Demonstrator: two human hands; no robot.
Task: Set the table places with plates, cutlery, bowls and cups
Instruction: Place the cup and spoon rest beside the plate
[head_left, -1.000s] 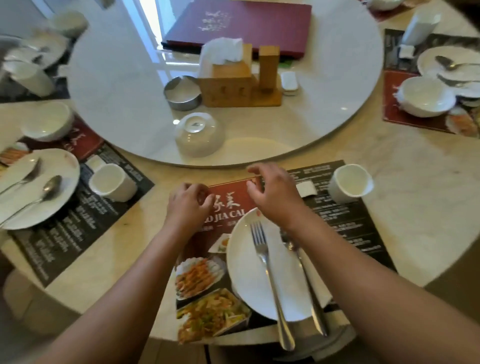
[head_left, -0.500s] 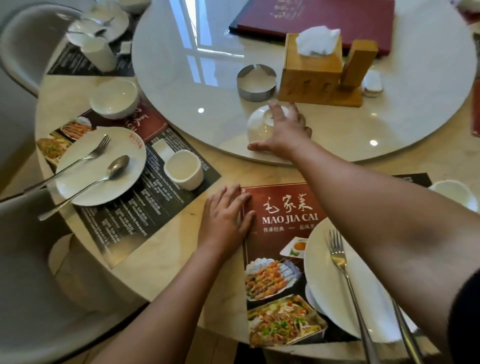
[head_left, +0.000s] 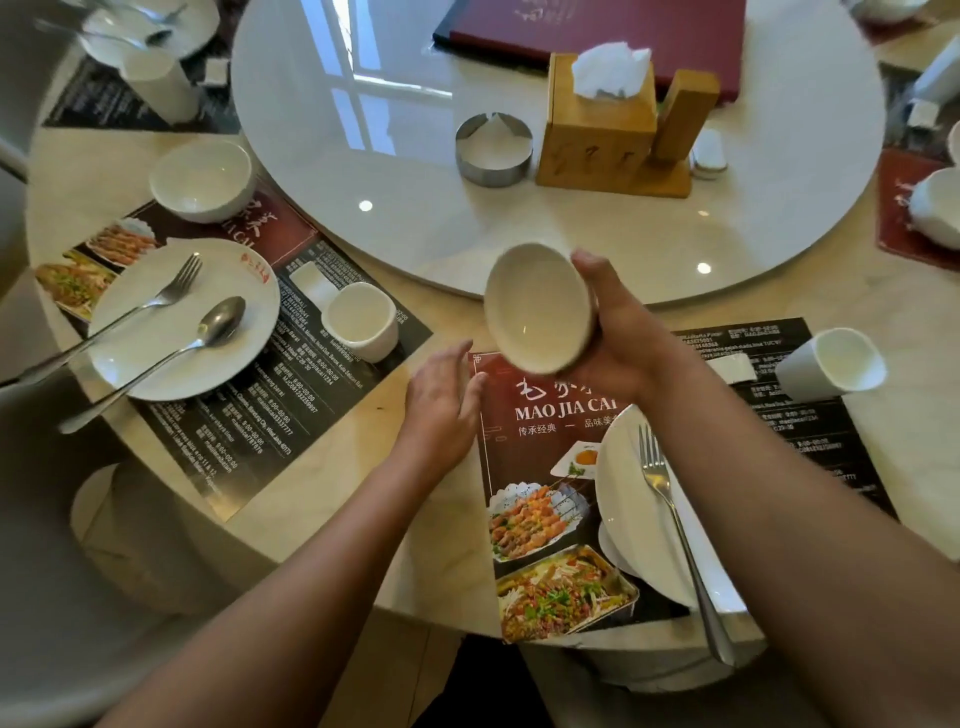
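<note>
The right hand (head_left: 621, 348) grips a white bowl (head_left: 537, 309) from the side, fingers wrapped behind it, holding it tilted in the air with its hollow facing the camera, above the top edge of a menu placemat (head_left: 524, 467). The left hand (head_left: 441, 410) hovers open and empty just beside it. On the placemat, a plate (head_left: 631, 499) carries a fork (head_left: 670, 525). A cup (head_left: 831, 366) sits on the tabletop (head_left: 924, 415) to the right.

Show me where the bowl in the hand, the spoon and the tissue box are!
bowl (head_left: 537, 312), head view, inside of its hollow.
spoon (head_left: 222, 322), head view, its scoop.
tissue box (head_left: 597, 130), head view, front wooden face.
</note>
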